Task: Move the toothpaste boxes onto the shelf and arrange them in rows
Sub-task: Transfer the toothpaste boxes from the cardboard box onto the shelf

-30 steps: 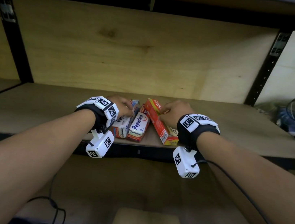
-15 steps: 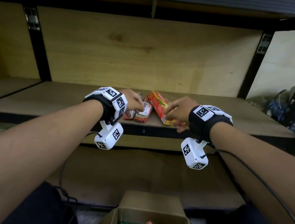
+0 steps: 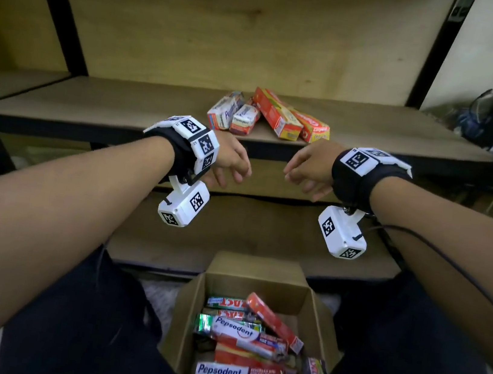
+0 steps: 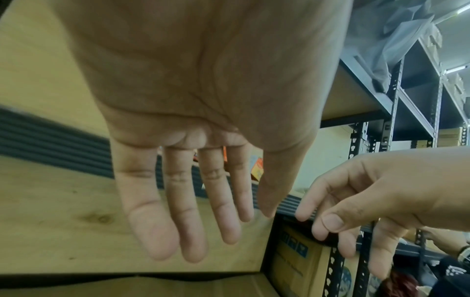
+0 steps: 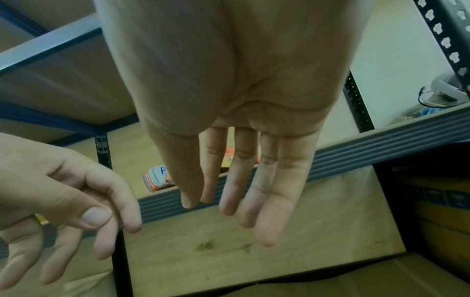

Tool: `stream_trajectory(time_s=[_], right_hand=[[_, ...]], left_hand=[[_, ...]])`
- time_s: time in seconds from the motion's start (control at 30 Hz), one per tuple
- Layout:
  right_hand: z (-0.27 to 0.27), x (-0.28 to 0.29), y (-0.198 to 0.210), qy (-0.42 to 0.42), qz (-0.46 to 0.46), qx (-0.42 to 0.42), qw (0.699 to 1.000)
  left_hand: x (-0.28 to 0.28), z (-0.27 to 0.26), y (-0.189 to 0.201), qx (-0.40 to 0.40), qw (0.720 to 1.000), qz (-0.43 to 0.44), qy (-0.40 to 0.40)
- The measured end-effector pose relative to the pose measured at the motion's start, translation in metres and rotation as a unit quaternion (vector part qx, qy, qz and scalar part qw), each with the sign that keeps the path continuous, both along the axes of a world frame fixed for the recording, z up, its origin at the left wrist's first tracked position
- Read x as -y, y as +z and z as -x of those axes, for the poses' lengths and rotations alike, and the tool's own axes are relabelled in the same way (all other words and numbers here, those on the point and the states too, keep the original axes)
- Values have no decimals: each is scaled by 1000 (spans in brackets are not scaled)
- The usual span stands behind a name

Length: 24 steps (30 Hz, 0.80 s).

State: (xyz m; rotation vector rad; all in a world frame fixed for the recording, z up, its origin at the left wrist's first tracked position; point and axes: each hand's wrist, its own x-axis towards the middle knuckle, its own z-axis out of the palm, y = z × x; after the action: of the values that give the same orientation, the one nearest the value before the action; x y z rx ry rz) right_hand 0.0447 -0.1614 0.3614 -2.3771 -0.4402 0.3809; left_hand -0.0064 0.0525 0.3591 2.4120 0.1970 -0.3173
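Note:
Several toothpaste boxes lie side by side near the front edge of the wooden shelf (image 3: 92, 101): two white Pepsodent boxes (image 3: 233, 113) on the left and two red-orange boxes (image 3: 283, 117) on the right. My left hand (image 3: 230, 165) and right hand (image 3: 305, 173) hang empty in front of and below that shelf edge, fingers relaxed and pointing down. The left wrist view shows my left hand's fingers (image 4: 188, 211) loosely straight with nothing in them. In the right wrist view my right hand's fingers (image 5: 244, 191) hang the same way. An open cardboard carton (image 3: 189, 315) below holds several more toothpaste boxes (image 3: 245, 334).
Black metal uprights (image 3: 64, 6) frame the shelf bay, and a plywood back panel (image 3: 230, 19) closes it. A lower shelf board (image 3: 249, 228) runs under my hands. Cables and clutter (image 3: 482, 125) lie at the right end. My legs flank the carton.
Both hands have let go of the boxes on the shelf and drawn back and down, off the shelf. The view has tilted down, so the carton of boxes now shows fully.

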Motion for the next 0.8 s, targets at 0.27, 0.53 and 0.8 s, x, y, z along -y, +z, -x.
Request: stream_trajectory(time_s=[0.27, 0.53, 0.8], right_hand=[[-12, 7, -63, 3, 38, -53, 998], [-34, -1, -142, 4, 84, -119, 989], [-44, -13, -206, 11, 98, -203, 974]], left_hand=[[5, -10, -67, -58, 998, 4, -10], [9, -32, -147, -127, 992, 26, -10], [4, -46, -225, -199, 978, 57, -4]])
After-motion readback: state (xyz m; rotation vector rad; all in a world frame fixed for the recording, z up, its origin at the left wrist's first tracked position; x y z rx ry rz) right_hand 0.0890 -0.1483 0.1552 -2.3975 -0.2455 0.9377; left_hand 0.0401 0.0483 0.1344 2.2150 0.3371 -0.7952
